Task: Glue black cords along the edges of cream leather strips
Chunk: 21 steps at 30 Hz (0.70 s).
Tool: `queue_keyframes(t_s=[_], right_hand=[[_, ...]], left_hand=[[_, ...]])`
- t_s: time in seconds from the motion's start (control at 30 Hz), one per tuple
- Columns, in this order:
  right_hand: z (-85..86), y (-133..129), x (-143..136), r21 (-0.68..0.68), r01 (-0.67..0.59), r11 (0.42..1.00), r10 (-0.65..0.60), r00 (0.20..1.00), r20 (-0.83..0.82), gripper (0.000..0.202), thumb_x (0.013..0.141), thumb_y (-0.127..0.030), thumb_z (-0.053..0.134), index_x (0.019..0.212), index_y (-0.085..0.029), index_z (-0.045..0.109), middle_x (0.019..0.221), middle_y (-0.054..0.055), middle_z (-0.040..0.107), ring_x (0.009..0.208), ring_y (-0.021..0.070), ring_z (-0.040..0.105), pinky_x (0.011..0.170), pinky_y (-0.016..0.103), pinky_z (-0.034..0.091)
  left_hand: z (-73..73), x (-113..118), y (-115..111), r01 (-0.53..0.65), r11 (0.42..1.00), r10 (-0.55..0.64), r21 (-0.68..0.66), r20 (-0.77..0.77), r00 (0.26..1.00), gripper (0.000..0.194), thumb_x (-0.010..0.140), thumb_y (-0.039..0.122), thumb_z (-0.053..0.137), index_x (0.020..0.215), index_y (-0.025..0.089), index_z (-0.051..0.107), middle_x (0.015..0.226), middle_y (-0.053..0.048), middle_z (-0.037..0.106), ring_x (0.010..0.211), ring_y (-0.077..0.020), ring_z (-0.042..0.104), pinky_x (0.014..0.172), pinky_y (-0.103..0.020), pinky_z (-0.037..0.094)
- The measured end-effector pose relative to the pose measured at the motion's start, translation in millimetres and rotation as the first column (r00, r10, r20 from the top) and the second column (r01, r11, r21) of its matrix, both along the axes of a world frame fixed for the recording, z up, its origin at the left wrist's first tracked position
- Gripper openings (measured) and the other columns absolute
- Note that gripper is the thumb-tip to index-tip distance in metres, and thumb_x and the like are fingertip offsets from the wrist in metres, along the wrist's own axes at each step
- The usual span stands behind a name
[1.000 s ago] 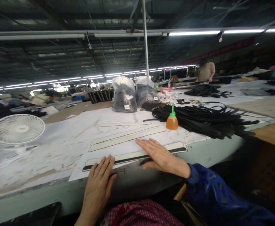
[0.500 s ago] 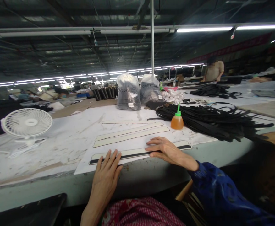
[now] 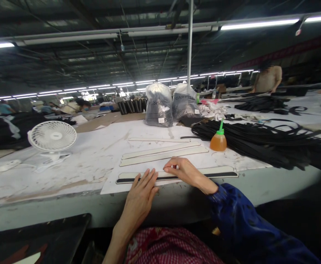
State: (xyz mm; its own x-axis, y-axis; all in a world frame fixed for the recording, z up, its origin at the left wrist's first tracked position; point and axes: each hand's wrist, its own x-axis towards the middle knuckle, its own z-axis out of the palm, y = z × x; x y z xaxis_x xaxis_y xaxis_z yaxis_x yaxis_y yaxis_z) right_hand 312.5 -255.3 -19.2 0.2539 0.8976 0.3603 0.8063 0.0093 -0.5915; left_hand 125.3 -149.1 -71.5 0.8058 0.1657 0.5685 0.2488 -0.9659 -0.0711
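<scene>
A long pale strip (image 3: pixel 215 171) with a black band (image 3: pixel 223 175) along its near side lies by the table's front edge. My left hand (image 3: pixel 141 196) rests flat on its left half, fingers stretched out over the band. Close beside it, my right hand (image 3: pixel 187 171) bends over the middle of the strip, thumb and forefinger pinched together. Whatever those fingertips hold, if anything, is too small to make out. Beyond my hands, several more pale strips (image 3: pixel 166 156) lie loose on white paper (image 3: pixel 102 146).
A squeeze bottle (image 3: pixel 218 142) of amber liquid stands right of the strips, before a heap of black straps (image 3: pixel 259 143). Two filled plastic bags (image 3: pixel 159 106) stand behind. At left are a white fan (image 3: pixel 53 136) and a power strip (image 3: pixel 2 167). A person (image 3: pixel 269 79) stands far right.
My right hand has slid left along the strip towards my left hand, its spread fingers drawing into a pinch. My left hand has shifted slightly right. The whole view has turned a little left.
</scene>
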Motion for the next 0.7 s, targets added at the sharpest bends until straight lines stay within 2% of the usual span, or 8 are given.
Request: queue_keyframes(t_s=[0.07,0.17,0.33,0.53,0.6,0.7], right_hand=[[1.8,-4,9,0.028,0.034,0.999,-0.032,0.999,-0.039,0.013,0.083,-0.025,0.061,0.081,-0.019,0.073,0.077,0.002,0.065,0.069,0.0127,0.055,0.064,0.024,0.039],[-2.1,-10,17,-0.021,0.069,0.997,-0.070,0.995,-0.070,0.009,0.077,-0.023,0.064,0.076,-0.019,0.072,0.072,0.001,0.065,0.065,0.0126,0.055,0.060,0.023,0.038],[-10.8,-15,14,-0.098,0.099,0.990,-0.112,0.985,-0.129,0.014,0.075,-0.030,0.065,0.073,-0.018,0.071,0.067,0.000,0.064,0.060,0.0125,0.055,0.054,0.023,0.037],[-9.4,-15,10,-0.139,0.114,0.984,-0.126,0.989,-0.082,0.010,0.075,-0.027,0.064,0.073,-0.019,0.070,0.067,0.000,0.064,0.060,0.0127,0.055,0.056,0.023,0.037],[-7.2,-18,14,-0.097,0.081,0.992,-0.091,0.990,-0.104,0.013,0.078,-0.028,0.062,0.076,-0.018,0.070,0.071,0.001,0.065,0.063,0.0136,0.055,0.058,0.024,0.039],[-1.9,-29,24,0.053,0.073,0.996,-0.067,0.992,-0.106,0.026,0.089,-0.035,0.050,0.088,-0.017,0.069,0.082,0.004,0.066,0.070,0.0152,0.057,0.064,0.026,0.042]], left_hand=[[-1.3,-4,5,0.009,0.999,-0.006,-0.033,0.099,0.995,0.042,0.096,0.022,0.036,0.137,0.014,0.039,0.141,-0.009,0.047,0.135,-0.0196,0.037,0.107,-0.042,0.039],[-6.6,-12,12,0.018,1.000,-0.014,-0.018,0.184,0.983,0.039,0.095,0.019,0.039,0.133,0.015,0.044,0.137,-0.009,0.052,0.134,-0.0208,0.039,0.107,-0.045,0.038],[-15.3,-23,18,-0.024,0.999,0.020,0.021,0.184,0.983,0.038,0.093,0.019,0.043,0.131,0.016,0.047,0.132,-0.009,0.057,0.129,-0.0244,0.045,0.105,-0.049,0.039],[-12.8,-26,17,-0.067,0.996,0.061,0.050,0.119,0.991,0.035,0.094,0.021,0.041,0.128,0.015,0.050,0.132,-0.008,0.057,0.126,-0.0233,0.048,0.104,-0.047,0.040],[-12.6,-26,17,-0.076,0.996,0.069,0.056,0.119,0.990,0.035,0.095,0.021,0.041,0.129,0.015,0.049,0.133,-0.008,0.056,0.126,-0.0226,0.048,0.104,-0.046,0.040],[-13.8,-26,20,-0.069,0.995,0.060,0.070,0.118,0.991,0.036,0.095,0.023,0.040,0.130,0.015,0.048,0.134,-0.008,0.055,0.127,-0.0220,0.048,0.105,-0.044,0.039]])
